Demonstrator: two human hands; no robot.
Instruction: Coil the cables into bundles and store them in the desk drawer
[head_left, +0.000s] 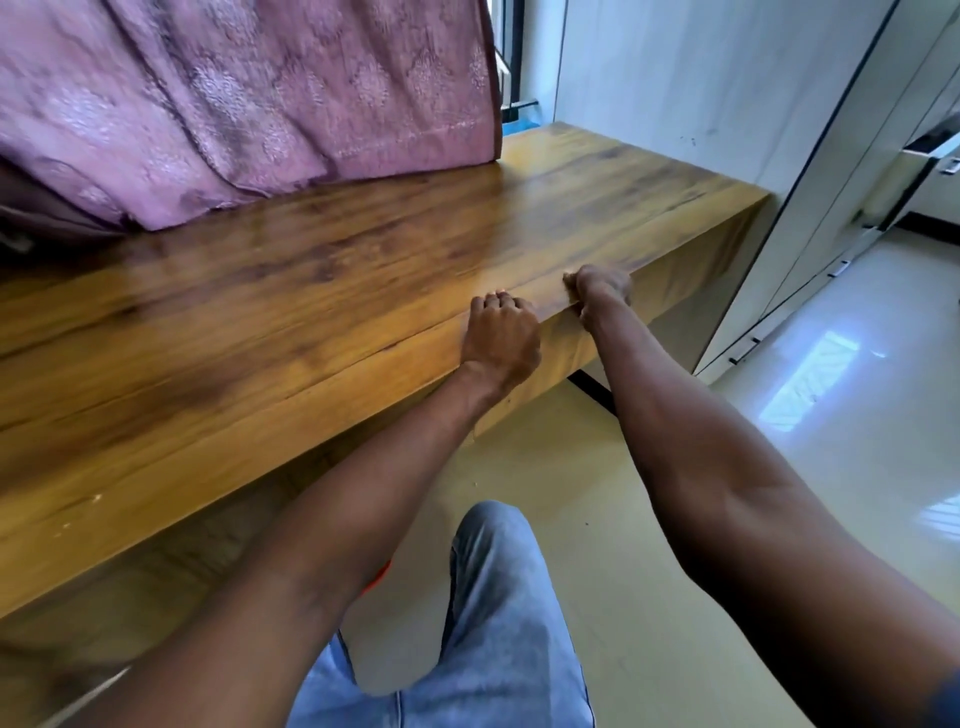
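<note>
A wooden desk (322, 260) runs across the view, with a deep front band below its top. My left hand (500, 332) rests against the drawer front (563, 345) at the desk's right part, fingers curled over the front's top edge. My right hand (601, 289) grips the same top edge a little further right, its fingers curled round it. The drawer front sits flush with the desk's front band, and its inside is hidden. No cable shows in the view.
A pink patterned curtain (249, 93) hangs down onto the back of the desk. White cabinet doors (841, 197) stand to the right. Glossy floor tiles (810, 395) lie below, and my legs in blue jeans (498, 634) are in front of the desk.
</note>
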